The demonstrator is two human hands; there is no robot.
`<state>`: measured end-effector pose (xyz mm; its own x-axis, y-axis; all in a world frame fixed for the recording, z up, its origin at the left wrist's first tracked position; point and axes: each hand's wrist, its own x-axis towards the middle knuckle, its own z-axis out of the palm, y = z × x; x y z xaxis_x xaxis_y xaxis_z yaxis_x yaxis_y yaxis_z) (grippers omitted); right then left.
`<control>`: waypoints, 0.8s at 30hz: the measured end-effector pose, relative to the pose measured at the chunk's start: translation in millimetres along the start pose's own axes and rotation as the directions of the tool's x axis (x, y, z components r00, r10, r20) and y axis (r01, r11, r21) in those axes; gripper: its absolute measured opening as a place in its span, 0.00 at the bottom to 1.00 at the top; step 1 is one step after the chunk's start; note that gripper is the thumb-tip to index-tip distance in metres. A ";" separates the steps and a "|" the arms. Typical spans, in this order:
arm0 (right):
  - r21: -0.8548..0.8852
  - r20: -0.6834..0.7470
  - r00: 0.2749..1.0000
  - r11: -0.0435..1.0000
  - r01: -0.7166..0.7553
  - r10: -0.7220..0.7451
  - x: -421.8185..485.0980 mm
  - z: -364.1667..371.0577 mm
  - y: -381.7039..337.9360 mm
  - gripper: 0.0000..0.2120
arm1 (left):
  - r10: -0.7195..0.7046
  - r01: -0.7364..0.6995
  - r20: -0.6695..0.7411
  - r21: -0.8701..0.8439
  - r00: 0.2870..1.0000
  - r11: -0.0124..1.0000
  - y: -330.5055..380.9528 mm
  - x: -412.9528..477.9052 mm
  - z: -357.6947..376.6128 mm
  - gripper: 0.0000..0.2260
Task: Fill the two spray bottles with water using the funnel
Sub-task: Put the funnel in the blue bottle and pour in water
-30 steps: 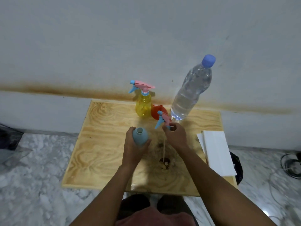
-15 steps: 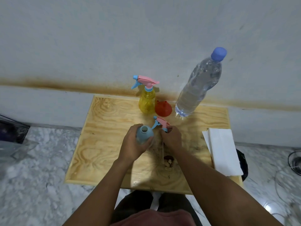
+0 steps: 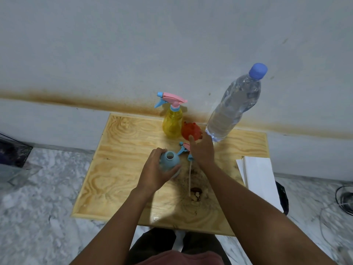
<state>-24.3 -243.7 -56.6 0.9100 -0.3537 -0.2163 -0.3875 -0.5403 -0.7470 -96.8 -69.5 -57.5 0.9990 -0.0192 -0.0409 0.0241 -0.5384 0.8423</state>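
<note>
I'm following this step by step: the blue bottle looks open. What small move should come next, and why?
Probably close the right hand on the red plastic funnel and seat it in the blue spray bottle: its neck is open, the left hand steadies it, and the right fingers already reach the funnel.

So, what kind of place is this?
Probably a plain room at home: a low wooden table against a stained wall, on a marble-patterned floor.

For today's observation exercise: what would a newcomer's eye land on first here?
Probably the tall clear plastic water bottle with a blue cap, standing at the wooden table's far edge. Next, the yellow spray bottle beside an orange funnel, and the left hand gripping an open blue bottle.
</note>
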 end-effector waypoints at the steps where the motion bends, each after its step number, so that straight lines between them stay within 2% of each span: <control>1: 0.033 0.002 1.000 0.999 -0.005 0.005 6.2 1.1 -5.6 0.23 | 0.000 0.000 -0.001 -0.002 1.000 1.000 0.4 -0.2 0.6 0.24; 5: 0.127 -0.016 0.999 0.991 -0.037 0.039 21.6 7.2 -21.4 0.19 | -0.015 0.015 0.001 0.004 1.000 1.000 0.8 -1.3 -1.1 0.29; 8: 0.126 -0.031 0.999 0.992 -0.031 0.035 29.7 8.9 -28.9 0.16 | 0.008 -0.009 0.022 0.006 1.000 1.000 2.0 -2.2 -6.8 0.34; 12: 0.101 -0.060 0.998 0.995 -0.018 0.025 38.3 9.6 -31.6 0.11 | 0.094 -0.095 0.041 0.033 0.995 0.995 2.1 -3.6 -14.6 0.30; 17: 0.088 -0.102 0.995 0.996 -0.005 0.014 35.1 5.0 -27.9 0.10 | 0.093 -0.095 0.032 0.050 0.995 0.994 2.2 -4.8 -15.3 0.26; 24: 0.088 -0.179 0.972 0.981 0.172 -0.154 8.1 -10.3 -13.2 0.10 | 0.045 -0.045 0.016 0.049 0.999 0.998 5.8 -5.6 -13.6 0.25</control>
<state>-13.3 -247.4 -42.0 0.9177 -0.3970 0.0177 -0.2107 -0.5239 -0.8253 -101.8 -61.0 -45.1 0.9983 -0.0568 -0.0121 -0.0230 -0.5775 0.8161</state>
